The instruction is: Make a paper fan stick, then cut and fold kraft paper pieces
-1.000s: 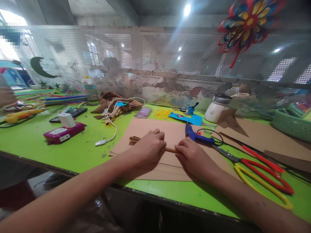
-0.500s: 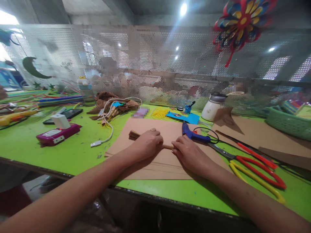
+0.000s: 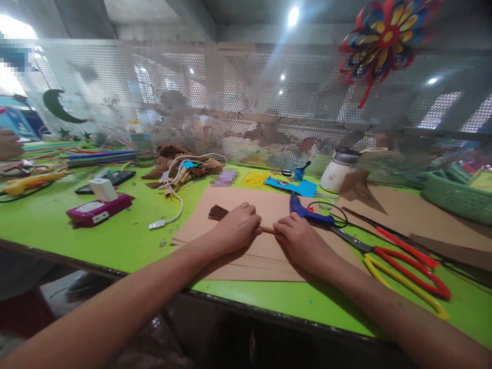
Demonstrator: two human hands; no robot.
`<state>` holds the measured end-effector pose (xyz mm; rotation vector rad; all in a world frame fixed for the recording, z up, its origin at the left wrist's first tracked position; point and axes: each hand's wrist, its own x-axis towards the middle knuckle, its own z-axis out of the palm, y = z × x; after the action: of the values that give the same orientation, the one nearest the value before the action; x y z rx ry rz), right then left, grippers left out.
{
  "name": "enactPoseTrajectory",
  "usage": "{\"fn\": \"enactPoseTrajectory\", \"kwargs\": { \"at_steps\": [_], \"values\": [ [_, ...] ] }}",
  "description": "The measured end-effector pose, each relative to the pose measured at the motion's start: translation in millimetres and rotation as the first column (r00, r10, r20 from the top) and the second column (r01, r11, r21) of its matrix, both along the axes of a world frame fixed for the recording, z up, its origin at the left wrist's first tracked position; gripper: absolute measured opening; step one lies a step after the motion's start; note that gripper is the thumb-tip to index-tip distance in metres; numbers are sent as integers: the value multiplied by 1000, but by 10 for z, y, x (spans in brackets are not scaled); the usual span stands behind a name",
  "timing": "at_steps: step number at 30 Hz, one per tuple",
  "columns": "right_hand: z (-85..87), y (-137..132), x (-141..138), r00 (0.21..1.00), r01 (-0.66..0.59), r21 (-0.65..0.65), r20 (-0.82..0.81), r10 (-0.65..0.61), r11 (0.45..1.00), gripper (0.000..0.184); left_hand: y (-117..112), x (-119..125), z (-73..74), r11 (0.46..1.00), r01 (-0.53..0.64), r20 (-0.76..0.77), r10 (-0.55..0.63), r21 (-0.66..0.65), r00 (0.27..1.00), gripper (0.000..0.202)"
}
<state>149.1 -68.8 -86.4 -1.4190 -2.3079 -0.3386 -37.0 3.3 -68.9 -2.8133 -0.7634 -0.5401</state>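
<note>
My left hand (image 3: 237,228) and my right hand (image 3: 302,242) both grip a rolled brown paper stick (image 3: 268,228) lying across a stack of brown paper sheets (image 3: 249,259) on the green table (image 3: 115,241). The stick's left end (image 3: 218,212) sticks out past my left hand as a dark brown fringed tuft. Only a short bare stretch of the roll shows between the two hands. A ring sits on one finger of my left hand.
A blue glue gun (image 3: 307,212) and red-and-yellow scissors (image 3: 407,271) lie right of my hands. A magenta box (image 3: 98,210), a phone (image 3: 105,181), a USB cable (image 3: 169,212), a white jar (image 3: 338,174) and a green basket (image 3: 457,197) ring the work area. A perforated screen (image 3: 246,102) closes the back.
The roll's left end, flat and tube-like before, now shows as a spread dark fringe. Both hands have drawn a little closer together on the stick.
</note>
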Motion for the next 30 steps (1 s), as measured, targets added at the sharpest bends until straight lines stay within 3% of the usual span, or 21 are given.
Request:
{"fn": "enactPoseTrajectory", "kwargs": {
  "at_steps": [9, 17, 24, 30],
  "values": [
    [90, 45, 34, 994, -66, -71, -95, 60, 995, 17, 46, -14, 8, 998, 13, 37, -11, -69, 999, 19],
    [163, -141, -2, 973, -194, -149, -154, 171, 969, 20, -215, -161, 177, 985, 31, 15, -29, -169, 999, 23],
    [179, -137, -20, 982, -128, -208, -166, 94, 970, 23, -160, -183, 202, 970, 126, -14, -132, -206, 991, 28],
    [151, -80, -17, 993, -105, -182, -77, 92, 978, 23, -129, -96, 135, 980, 60, -15, -64, -189, 998, 30]
  ]
}}
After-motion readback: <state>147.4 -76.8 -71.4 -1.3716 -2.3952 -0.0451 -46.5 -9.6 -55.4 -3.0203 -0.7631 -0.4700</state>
